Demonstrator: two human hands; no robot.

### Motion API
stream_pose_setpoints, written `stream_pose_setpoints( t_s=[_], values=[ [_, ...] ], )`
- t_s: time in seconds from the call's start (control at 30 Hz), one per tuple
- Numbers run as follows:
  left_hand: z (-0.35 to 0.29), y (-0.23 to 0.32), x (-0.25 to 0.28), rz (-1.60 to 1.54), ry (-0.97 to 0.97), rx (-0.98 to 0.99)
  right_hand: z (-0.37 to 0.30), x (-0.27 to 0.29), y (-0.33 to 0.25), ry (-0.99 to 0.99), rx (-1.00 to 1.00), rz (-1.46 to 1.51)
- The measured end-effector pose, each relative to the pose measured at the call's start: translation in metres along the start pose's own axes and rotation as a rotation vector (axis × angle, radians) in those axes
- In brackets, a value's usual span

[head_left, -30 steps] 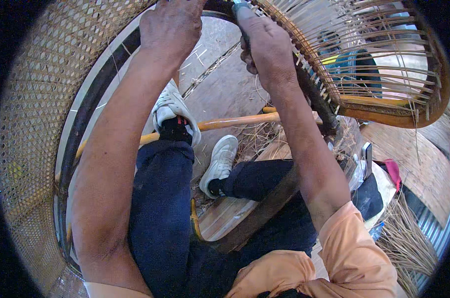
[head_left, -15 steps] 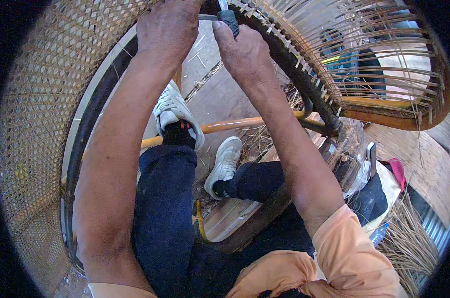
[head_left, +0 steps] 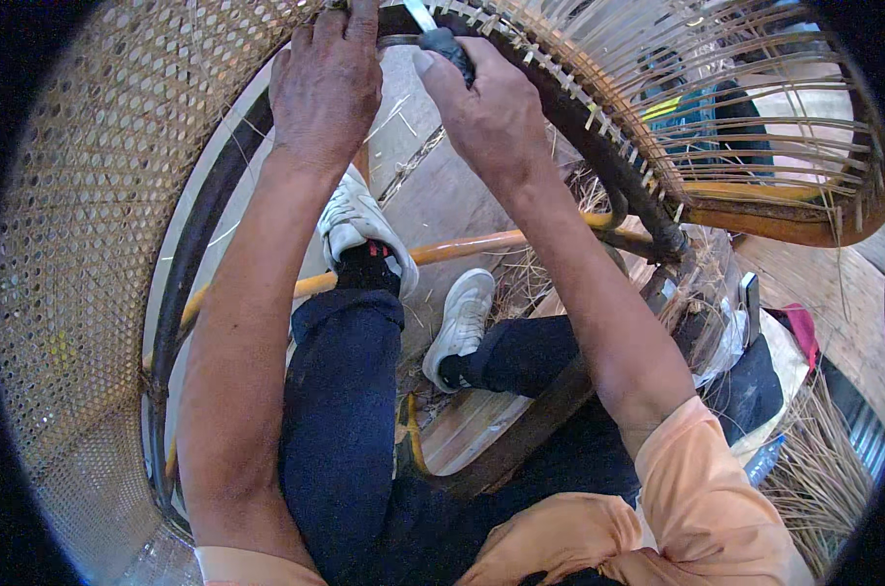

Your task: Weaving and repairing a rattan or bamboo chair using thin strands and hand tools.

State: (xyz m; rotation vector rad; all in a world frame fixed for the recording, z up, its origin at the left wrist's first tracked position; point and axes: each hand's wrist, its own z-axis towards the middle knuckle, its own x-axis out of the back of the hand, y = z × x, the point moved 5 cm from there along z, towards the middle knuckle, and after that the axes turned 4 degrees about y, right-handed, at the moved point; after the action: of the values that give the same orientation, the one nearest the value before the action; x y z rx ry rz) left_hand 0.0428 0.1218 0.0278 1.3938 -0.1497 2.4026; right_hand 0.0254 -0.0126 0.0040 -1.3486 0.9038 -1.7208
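Observation:
At the top, my left hand (head_left: pixel 327 93) lies against the dark curved rim of a rattan chair frame (head_left: pixel 229 171). Its fingers are held close together and bent over the rim. The thumb and fingertips are hidden, so what they pinch cannot be made out. Beside it, my right hand (head_left: pixel 496 112) is wrapped round the dark handle of a flat-bladed hand tool (head_left: pixel 448 54). The thumb lies along the handle. The pale metal blade points up and left at the rim, and its tip is cut off by the picture's upper edge. Short cane ends (head_left: pixel 535 57) stick out along the rim.
Woven cane mesh (head_left: pixel 71 254) fills the left side. At upper right, loose cane strands (head_left: pixel 745 127) span a curved part. A yellowish rattan bar (head_left: pixel 467 247) crosses above my shoes. A bundle of cane strips (head_left: pixel 818 479) and a phone-like object (head_left: pixel 750 303) are at right.
The view has shifted, so most things sit slightly farther right. My left hand appears lower, with more of its fingers showing. The tool in my right hand now leans more to the left.

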Motion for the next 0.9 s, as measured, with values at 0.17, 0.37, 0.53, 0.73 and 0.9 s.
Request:
stream_pose_setpoints(
  t_s=[0.17,0.37,0.53,0.73,0.9],
  values=[
    [0.003,0.002,-0.002,0.034,-0.031,0.036,0.011,-0.009,0.004,-0.019,0.003,-0.014],
    [0.006,-0.001,-0.005,0.044,0.028,0.007,0.011,-0.015,0.004,-0.039,-0.054,-0.056],
    [0.006,-0.005,-0.01,0.067,-0.042,0.044,0.01,-0.017,0.002,-0.05,-0.074,-0.189],
    [0.003,0.002,-0.01,0.129,-0.109,0.045,0.014,-0.007,-0.003,-0.075,-0.047,-0.318],
    [0.002,0.001,0.019,0.185,0.032,-0.129,-0.004,0.017,-0.004,-0.068,0.122,-0.268]
  ],
)
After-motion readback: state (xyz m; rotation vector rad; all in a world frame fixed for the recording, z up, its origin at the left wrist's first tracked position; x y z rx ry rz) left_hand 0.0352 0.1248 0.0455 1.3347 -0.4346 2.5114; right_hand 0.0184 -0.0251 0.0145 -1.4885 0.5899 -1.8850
